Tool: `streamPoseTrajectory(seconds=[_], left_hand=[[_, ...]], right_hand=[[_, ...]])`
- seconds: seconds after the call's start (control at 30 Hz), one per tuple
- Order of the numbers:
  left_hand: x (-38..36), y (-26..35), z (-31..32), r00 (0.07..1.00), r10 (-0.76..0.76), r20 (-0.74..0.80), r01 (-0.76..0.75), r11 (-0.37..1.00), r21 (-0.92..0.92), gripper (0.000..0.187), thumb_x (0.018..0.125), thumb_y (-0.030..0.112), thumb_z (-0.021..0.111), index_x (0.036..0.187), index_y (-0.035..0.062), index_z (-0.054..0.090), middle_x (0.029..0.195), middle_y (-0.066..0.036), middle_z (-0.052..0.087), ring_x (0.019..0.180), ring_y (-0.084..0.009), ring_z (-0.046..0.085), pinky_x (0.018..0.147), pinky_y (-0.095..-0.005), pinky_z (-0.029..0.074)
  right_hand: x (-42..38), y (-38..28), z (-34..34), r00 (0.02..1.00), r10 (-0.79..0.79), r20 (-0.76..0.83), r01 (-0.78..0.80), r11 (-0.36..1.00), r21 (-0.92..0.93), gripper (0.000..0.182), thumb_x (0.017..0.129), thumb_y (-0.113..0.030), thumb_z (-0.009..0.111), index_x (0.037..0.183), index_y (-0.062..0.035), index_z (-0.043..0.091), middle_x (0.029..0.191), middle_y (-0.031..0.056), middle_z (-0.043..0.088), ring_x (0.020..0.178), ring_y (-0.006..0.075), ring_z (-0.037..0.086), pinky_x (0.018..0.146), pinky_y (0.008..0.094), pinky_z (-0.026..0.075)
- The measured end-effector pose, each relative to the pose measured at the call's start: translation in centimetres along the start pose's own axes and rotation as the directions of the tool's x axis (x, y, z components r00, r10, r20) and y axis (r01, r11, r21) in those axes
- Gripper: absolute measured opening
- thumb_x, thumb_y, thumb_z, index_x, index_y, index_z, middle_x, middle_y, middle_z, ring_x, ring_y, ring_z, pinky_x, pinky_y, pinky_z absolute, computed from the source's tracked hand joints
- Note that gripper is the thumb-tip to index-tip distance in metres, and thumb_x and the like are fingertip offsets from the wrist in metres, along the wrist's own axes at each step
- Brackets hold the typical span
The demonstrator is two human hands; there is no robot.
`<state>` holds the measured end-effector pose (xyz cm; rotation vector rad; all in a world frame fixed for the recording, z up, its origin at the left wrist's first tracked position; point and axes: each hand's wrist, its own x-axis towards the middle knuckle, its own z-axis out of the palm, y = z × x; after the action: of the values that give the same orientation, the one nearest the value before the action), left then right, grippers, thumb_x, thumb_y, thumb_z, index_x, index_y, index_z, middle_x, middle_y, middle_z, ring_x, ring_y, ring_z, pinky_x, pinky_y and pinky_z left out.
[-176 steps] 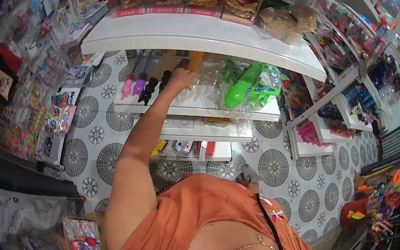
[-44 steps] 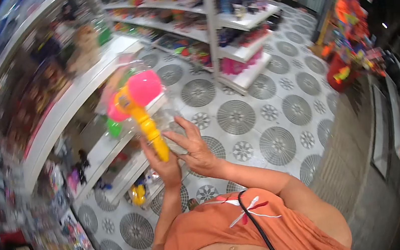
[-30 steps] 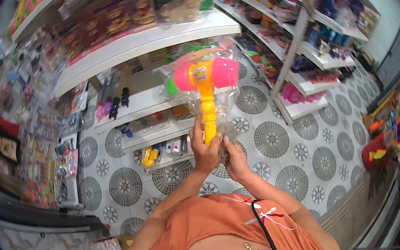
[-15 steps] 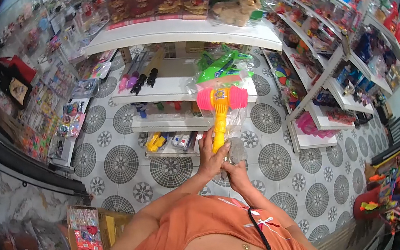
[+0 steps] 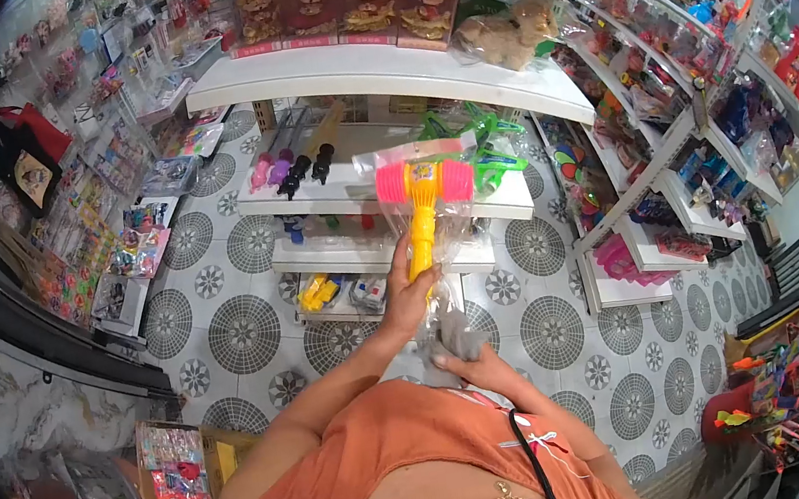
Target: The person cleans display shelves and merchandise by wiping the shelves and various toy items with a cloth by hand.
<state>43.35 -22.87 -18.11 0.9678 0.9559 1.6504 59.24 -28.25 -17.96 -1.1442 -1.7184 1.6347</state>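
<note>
My left hand (image 5: 405, 294) is closed round the yellow handle of a toy hammer (image 5: 422, 236). The hammer has a pink ribbed head with a yellow middle and sits in a clear plastic bag. It is held upright in front of the shelves. Lower and closer to my body, my right hand (image 5: 484, 368) grips a grey cloth (image 5: 459, 338), bunched up near the bottom of the bag. The fingers of this hand are partly hidden by the cloth. Behind the hammer, a bright green plastic toy (image 5: 481, 143) lies on the middle shelf.
A white shelf unit (image 5: 325, 69) stands ahead, with boxed dolls (image 5: 366, 12) and a bagged plush toy (image 5: 507, 33) on top. Packed racks line both sides. A cardboard box of packets (image 5: 176, 471) is at lower left, a red bin (image 5: 729, 416) at lower right.
The hammer and my left hand have shifted slightly left. My right hand has moved down, away from the left hand, and the grey cloth shows more plainly.
</note>
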Motion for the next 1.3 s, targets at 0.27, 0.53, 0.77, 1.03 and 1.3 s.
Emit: streamPoseTrajectory(seconds=[0.27, 0.53, 0.77, 1.03, 1.3], left_hand=[[7.7, 3.1, -11.8, 0.991, 0.109, -0.083, -0.081, 0.956, 0.283, 0.064, 0.077, -0.003, 0.053, 0.130, 0.0055, 0.017, 0.094, -0.009, 0.054, 0.070, -0.0106, 0.053, 0.058, -0.0223, 0.044], [19.0, 0.6, -15.0, 1.000, 0.011, -0.019, -0.001, 0.875, 0.484, 0.061, 0.070, 0.017, 0.066, 0.120, -0.0015, 0.035, 0.096, -0.014, 0.057, 0.082, -0.0198, 0.056, 0.072, -0.0294, 0.044], [28.5, -7.6, -12.4, 0.993, 0.038, -0.111, 0.052, 0.704, 0.709, 0.055, 0.070, 0.026, 0.064, 0.113, 0.0029, 0.037, 0.099, -0.022, 0.058, 0.092, -0.0359, 0.057, 0.079, -0.0390, 0.045], [29.8, -6.7, -10.0, 0.987, -0.122, -0.102, 0.132, 0.279, 0.951, 0.052, 0.076, 0.038, 0.057, 0.116, 0.0095, 0.041, 0.105, -0.018, 0.058, 0.103, -0.0349, 0.053, 0.086, -0.0421, 0.041], [30.9, -1.5, -12.1, 0.983, 0.183, -0.002, -0.020, 0.120, 0.993, 0.038, 0.074, 0.035, 0.059, 0.102, 0.0088, 0.052, 0.103, -0.015, 0.054, 0.101, -0.0317, 0.051, 0.082, -0.0421, 0.044]], right_hand=[[-0.3, 2.8, -3.0, 0.849, 0.311, -0.428, -0.146, 0.915, 0.375, 0.032, 0.075, -0.016, 0.064, 0.102, -0.0016, 0.054, 0.081, 0.0062, 0.059, 0.056, 0.0127, 0.055, 0.038, 0.0230, 0.039], [-0.5, 3.8, -0.6, 0.747, 0.374, -0.549, -0.096, 0.879, 0.467, 0.030, 0.076, -0.015, 0.064, 0.101, -0.0016, 0.054, 0.081, 0.0054, 0.060, 0.058, 0.0135, 0.056, 0.039, 0.0239, 0.039], [-0.3, 4.7, 0.7, 0.734, 0.415, -0.538, -0.138, 0.866, 0.480, 0.032, 0.075, -0.013, 0.063, 0.104, -0.0021, 0.053, 0.084, 0.0052, 0.060, 0.062, 0.0141, 0.058, 0.040, 0.0237, 0.039], [-0.4, 6.0, 1.4, 0.641, 0.471, -0.606, -0.097, 0.833, 0.545, 0.043, 0.077, 0.000, 0.054, 0.119, -0.0028, 0.048, 0.101, 0.0105, 0.061, 0.079, 0.0198, 0.059, 0.066, 0.0301, 0.048], [1.0, 6.4, 1.1, 0.753, 0.381, -0.537, -0.119, 0.881, 0.458, 0.041, 0.079, -0.008, 0.058, 0.118, -0.0020, 0.048, 0.094, 0.0069, 0.061, 0.061, 0.0106, 0.054, 0.041, 0.0210, 0.040]])
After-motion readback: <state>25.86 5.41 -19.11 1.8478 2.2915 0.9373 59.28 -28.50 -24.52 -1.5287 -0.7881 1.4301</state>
